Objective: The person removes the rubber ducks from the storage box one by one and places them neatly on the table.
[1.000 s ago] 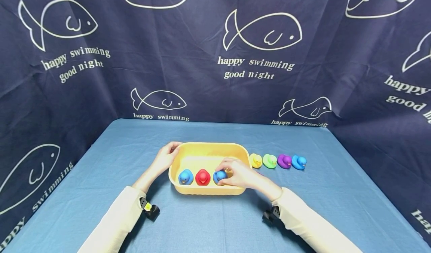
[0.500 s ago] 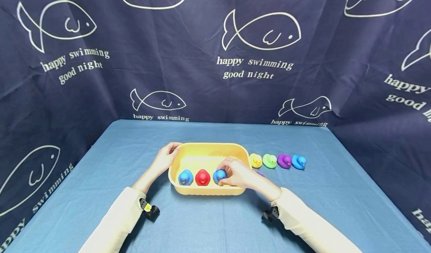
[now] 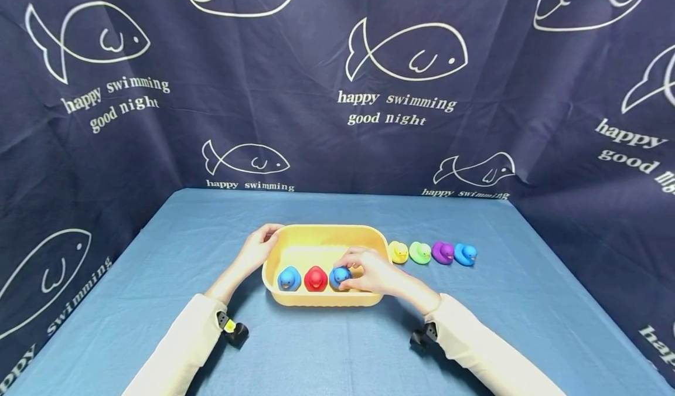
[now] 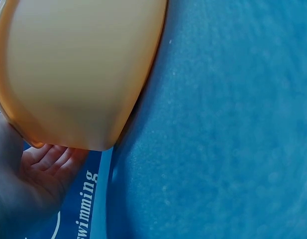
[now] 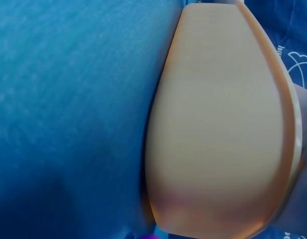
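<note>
A pale yellow plastic basin (image 3: 327, 299) stands on the blue cloth. My left hand (image 3: 257, 247) holds its left end at the back corner; in the left wrist view that hand (image 4: 26, 174) has its fingers partly behind the wall. Along the basin's near side sit a blue rubber duck (image 3: 289, 279), a red rubber duck (image 3: 316, 279) and a second blue rubber duck (image 3: 339, 276). My right hand (image 3: 371, 271) reaches over the right rim and pinches this second blue duck, covering part of it. The right wrist view shows mostly the basin's outer wall (image 5: 218, 124).
Right of the basin, a yellow duck (image 3: 398, 252), a green duck (image 3: 420, 253), a purple duck (image 3: 443, 253) and a blue duck (image 3: 466, 255) stand in a row. Something purple (image 5: 149, 237) peeks in at the right wrist view's bottom edge. Dark blue printed curtains surround the table.
The right hand keeps its pinch on the blue duck, which has shifted slightly left towards the red one. The left hand stays on the basin. The head view has drifted a little.
</note>
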`<state>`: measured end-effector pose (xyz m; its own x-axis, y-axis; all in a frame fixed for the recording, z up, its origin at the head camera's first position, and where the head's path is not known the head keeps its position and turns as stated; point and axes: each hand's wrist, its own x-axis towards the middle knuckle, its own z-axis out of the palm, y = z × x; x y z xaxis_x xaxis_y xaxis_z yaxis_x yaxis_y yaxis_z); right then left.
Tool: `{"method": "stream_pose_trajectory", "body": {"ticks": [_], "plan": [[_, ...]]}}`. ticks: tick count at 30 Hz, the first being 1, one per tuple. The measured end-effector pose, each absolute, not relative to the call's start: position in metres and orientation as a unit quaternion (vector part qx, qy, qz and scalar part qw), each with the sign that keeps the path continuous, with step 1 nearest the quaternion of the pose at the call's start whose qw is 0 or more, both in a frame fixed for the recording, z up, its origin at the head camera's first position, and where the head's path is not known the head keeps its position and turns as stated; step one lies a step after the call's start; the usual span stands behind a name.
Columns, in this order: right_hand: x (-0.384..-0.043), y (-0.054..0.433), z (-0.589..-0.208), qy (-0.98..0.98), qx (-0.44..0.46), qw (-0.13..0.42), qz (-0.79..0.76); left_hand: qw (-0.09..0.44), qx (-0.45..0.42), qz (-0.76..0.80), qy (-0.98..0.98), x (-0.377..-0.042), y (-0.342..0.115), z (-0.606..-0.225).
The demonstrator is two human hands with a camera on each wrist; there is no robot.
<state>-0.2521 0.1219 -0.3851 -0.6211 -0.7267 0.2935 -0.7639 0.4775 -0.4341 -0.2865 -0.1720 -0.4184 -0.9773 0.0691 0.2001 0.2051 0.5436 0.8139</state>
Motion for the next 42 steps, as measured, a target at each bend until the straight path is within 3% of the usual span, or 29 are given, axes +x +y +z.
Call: {"method": "stream_pose_trajectory", "body": {"ticks": [19, 27, 42], "plan": [[-0.245, 0.136, -0.371, -0.834, 0.456, 0.042, 0.309, 0.077, -0.088, -0.470, -0.875, -0.285, -0.172, -0.418], [-0.241, 0.147, -0.363, -0.856, 0.415, 0.021, 0.307, 0.077, -0.089, -0.470, -0.875, -0.284, -0.172, -0.417], [-0.231, 0.165, -0.353, -0.860, 0.395, 0.076, 0.314, 0.071, -0.079, -0.470, -0.876, -0.285, -0.171, -0.417]]}}
